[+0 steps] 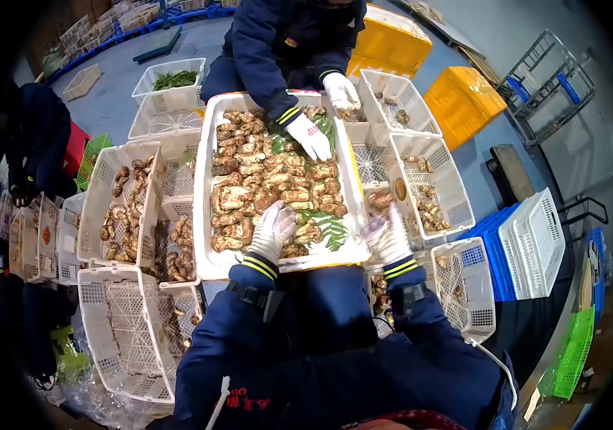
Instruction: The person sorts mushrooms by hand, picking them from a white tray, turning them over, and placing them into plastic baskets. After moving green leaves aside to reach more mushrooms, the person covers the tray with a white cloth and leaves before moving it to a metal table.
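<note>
A white foam box (209, 215) stands in front of me, filled with rows of brown-and-cream mushrooms (249, 168), matsutake by their look, laid on green fern leaves (331, 231). My left hand (274, 231), in a white glove, lies over the mushrooms at the box's near side, fingers extended; I see nothing gripped in it. My right hand (386, 235), also gloved, is beside the box's near right corner, fingers stretched and apart. Just beyond its fingertips is a mushroom (380, 201) in a crate. Across the box, a co-worker's gloved hand (309, 137) reaches over the leaves, and their other hand (341, 92) is at the far rim.
White plastic crates (126, 337) with mushrooms flank the box on both sides. A crate with ferns (175, 79) stands at the far left. Yellow boxes (464, 104), stacked blue and white crates (532, 244) and a metal trolley (546, 86) are on the right. Another person (41, 136) works at left.
</note>
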A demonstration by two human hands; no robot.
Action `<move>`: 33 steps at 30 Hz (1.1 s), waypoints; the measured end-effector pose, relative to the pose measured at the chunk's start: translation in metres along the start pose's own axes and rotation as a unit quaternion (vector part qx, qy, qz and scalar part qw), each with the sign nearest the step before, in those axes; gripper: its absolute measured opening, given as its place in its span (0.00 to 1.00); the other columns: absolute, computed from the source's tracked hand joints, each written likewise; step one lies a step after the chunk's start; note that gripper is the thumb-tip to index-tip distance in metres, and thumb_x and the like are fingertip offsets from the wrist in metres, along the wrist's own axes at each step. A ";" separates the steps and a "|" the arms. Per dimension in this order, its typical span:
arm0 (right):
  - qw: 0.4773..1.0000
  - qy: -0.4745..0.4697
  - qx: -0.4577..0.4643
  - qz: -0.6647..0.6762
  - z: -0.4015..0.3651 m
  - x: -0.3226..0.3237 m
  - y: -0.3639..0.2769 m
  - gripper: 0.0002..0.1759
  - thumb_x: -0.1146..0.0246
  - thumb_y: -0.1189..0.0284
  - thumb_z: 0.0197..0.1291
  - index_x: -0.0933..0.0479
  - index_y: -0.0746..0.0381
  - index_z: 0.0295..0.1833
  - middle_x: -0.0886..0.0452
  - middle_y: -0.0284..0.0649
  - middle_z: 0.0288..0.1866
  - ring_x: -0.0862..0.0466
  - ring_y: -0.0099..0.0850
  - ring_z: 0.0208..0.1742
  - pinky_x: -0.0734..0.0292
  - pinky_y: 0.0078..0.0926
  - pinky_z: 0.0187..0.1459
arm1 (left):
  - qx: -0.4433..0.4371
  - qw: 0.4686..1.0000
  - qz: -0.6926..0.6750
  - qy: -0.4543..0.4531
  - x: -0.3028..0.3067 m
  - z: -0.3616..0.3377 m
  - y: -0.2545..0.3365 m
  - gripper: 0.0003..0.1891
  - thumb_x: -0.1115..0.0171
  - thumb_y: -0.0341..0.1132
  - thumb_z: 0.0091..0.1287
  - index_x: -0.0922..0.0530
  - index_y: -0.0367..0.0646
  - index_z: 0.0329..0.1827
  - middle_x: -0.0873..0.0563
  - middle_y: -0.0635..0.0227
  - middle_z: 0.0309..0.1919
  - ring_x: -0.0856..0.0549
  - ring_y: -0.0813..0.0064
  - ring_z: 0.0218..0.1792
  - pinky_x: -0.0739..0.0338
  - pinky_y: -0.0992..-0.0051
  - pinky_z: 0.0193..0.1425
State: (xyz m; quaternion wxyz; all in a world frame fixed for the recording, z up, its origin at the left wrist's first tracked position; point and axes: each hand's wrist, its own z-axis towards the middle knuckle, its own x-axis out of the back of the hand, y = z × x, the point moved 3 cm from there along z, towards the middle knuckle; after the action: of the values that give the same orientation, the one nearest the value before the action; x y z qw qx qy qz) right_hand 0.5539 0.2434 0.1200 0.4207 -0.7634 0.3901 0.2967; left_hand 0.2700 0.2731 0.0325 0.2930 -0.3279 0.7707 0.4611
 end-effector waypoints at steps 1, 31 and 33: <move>0.999 -0.045 0.008 -0.007 0.013 0.032 -0.026 0.34 0.40 0.42 0.67 0.22 0.64 0.56 0.19 0.34 0.26 0.17 0.30 0.30 0.16 0.44 0.44 | -0.019 0.999 0.027 0.043 0.007 0.003 0.000 0.22 0.39 0.48 0.74 0.25 0.47 0.66 0.17 0.65 0.46 0.16 0.65 0.45 0.19 0.62 0.56; 0.184 -0.120 0.028 -0.975 0.071 -0.070 0.073 0.28 0.27 0.53 0.53 0.17 0.62 0.53 0.13 0.51 0.46 0.13 0.48 0.50 0.19 0.42 0.54 | -0.081 0.953 0.291 0.032 0.007 0.019 -0.014 0.26 0.40 0.37 0.76 0.32 0.35 0.72 0.20 0.53 0.63 0.19 0.67 0.60 0.25 0.72 0.63; 0.228 -0.118 0.071 -0.964 0.069 -0.075 0.057 0.32 0.28 0.51 0.55 0.20 0.61 0.60 0.15 0.52 0.52 0.16 0.48 0.56 0.22 0.43 0.59 | -0.089 0.943 0.319 0.018 0.006 0.019 -0.019 0.25 0.40 0.41 0.76 0.29 0.35 0.69 0.17 0.54 0.59 0.19 0.68 0.59 0.25 0.73 0.63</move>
State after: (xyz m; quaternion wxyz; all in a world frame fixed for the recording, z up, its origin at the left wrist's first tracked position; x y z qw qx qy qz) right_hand 0.4586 0.3105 0.1226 0.4822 -0.4849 -0.6753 -0.2761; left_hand 0.2836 0.2821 0.0108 0.0862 -0.0981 0.7958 0.5913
